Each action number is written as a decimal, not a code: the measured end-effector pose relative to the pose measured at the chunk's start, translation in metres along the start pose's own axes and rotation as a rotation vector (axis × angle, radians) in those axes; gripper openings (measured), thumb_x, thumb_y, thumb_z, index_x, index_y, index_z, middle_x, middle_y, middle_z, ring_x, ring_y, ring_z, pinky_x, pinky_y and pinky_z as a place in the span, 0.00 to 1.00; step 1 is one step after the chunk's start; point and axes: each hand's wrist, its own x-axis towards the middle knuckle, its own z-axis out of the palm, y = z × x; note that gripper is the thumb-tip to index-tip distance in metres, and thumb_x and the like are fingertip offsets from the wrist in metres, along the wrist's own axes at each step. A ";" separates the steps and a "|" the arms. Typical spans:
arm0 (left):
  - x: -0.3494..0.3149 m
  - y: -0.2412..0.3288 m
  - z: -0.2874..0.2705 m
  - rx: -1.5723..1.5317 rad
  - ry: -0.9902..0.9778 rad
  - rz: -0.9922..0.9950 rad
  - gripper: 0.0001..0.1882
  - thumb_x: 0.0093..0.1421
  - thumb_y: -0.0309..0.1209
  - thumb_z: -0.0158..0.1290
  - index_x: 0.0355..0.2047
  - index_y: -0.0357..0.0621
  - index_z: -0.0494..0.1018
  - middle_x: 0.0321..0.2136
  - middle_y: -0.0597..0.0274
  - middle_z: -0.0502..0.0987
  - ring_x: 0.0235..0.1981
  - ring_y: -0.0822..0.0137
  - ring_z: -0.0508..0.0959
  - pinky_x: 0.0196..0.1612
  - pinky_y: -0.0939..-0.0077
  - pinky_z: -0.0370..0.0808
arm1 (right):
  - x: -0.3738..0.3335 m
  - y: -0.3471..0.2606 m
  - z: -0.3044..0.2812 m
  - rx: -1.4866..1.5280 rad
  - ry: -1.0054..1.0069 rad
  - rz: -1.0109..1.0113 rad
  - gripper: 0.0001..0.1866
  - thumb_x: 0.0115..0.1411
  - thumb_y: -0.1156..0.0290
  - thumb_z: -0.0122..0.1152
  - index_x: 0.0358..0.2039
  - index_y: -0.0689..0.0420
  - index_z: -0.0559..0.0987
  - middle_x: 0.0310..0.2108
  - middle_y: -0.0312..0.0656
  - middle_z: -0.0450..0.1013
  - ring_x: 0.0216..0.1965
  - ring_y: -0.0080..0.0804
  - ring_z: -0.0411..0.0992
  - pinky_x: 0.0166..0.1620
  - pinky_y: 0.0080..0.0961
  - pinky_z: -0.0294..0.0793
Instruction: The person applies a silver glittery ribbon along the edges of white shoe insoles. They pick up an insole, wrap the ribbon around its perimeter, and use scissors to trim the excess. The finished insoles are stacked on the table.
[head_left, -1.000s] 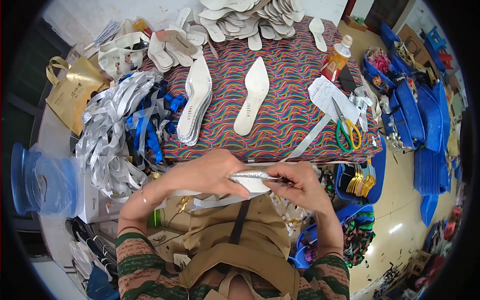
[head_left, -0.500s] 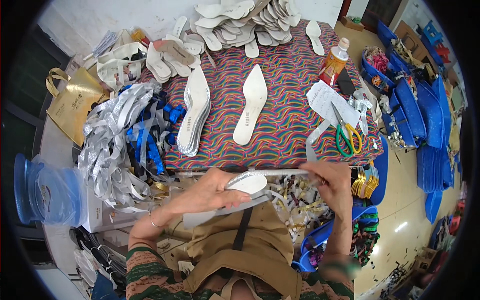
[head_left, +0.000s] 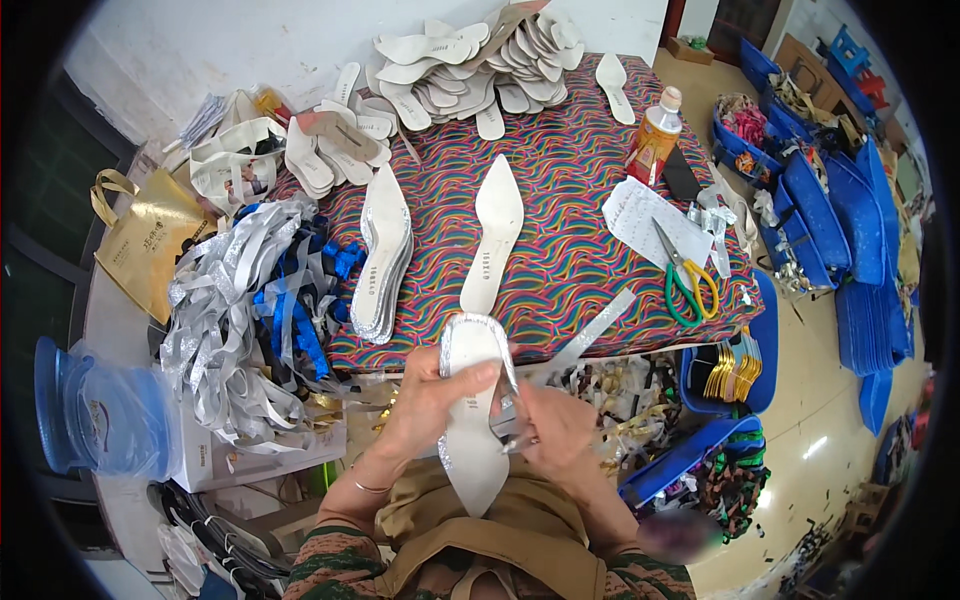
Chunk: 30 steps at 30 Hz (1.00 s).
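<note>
My left hand [head_left: 418,405] grips a white pointed insole [head_left: 478,475], thumb across its narrow middle, toe toward me. Silver glitter trim lines the rounded heel and part of the side edge. My right hand [head_left: 562,428] is closed on a silver ribbon [head_left: 508,375] at the insole's right edge; motion blurs the fingertips. A loose silver strip [head_left: 600,325] reaches over the table edge toward that hand. Beyond the heel lies a single white insole [head_left: 495,225], its lower end close to the held one. Left of it rests a stack of silver-edged insoles [head_left: 382,260].
Green-and-yellow-handled scissors [head_left: 688,290] lie by a paper sheet [head_left: 655,222] on the patterned table. A bottle [head_left: 655,138] stands behind. Silver ribbons [head_left: 225,310] hang in a heap at left. Piled insoles [head_left: 460,75] sit at the back; blue bins [head_left: 825,220] stand at right.
The insole has turned from lying sideways near my lap to pointing toward me, heel at the table edge. My right hand has come in from the stretched ribbon to the insole's side.
</note>
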 end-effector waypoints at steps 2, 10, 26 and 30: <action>0.006 0.003 0.013 -0.074 0.089 0.030 0.13 0.63 0.32 0.54 0.42 0.34 0.76 0.26 0.60 0.79 0.26 0.74 0.77 0.31 0.77 0.74 | 0.009 0.001 0.014 -0.017 0.025 -0.032 0.24 0.41 0.83 0.60 0.44 0.65 0.74 0.21 0.39 0.68 0.21 0.36 0.70 0.23 0.33 0.68; 0.024 0.011 0.004 -0.209 0.111 -0.064 0.15 0.65 0.39 0.53 0.38 0.36 0.75 0.26 0.59 0.78 0.24 0.70 0.79 0.29 0.76 0.77 | 0.004 0.004 0.008 0.241 -0.204 0.105 0.17 0.49 0.86 0.55 0.42 0.65 0.73 0.27 0.46 0.71 0.22 0.40 0.72 0.26 0.32 0.71; 0.011 -0.011 0.016 -0.273 -0.134 0.056 0.17 0.68 0.34 0.45 0.49 0.33 0.68 0.38 0.53 0.77 0.37 0.64 0.79 0.41 0.70 0.78 | -0.004 -0.002 -0.001 0.718 0.054 0.691 0.08 0.61 0.79 0.59 0.39 0.69 0.79 0.24 0.32 0.74 0.24 0.11 0.65 0.25 0.14 0.63; 0.001 -0.016 0.023 -0.127 -0.013 0.154 0.15 0.68 0.32 0.43 0.45 0.30 0.70 0.37 0.50 0.78 0.41 0.63 0.78 0.47 0.66 0.76 | -0.004 -0.004 -0.003 0.403 -0.011 0.472 0.07 0.59 0.79 0.59 0.38 0.67 0.80 0.25 0.36 0.76 0.23 0.16 0.69 0.26 0.15 0.66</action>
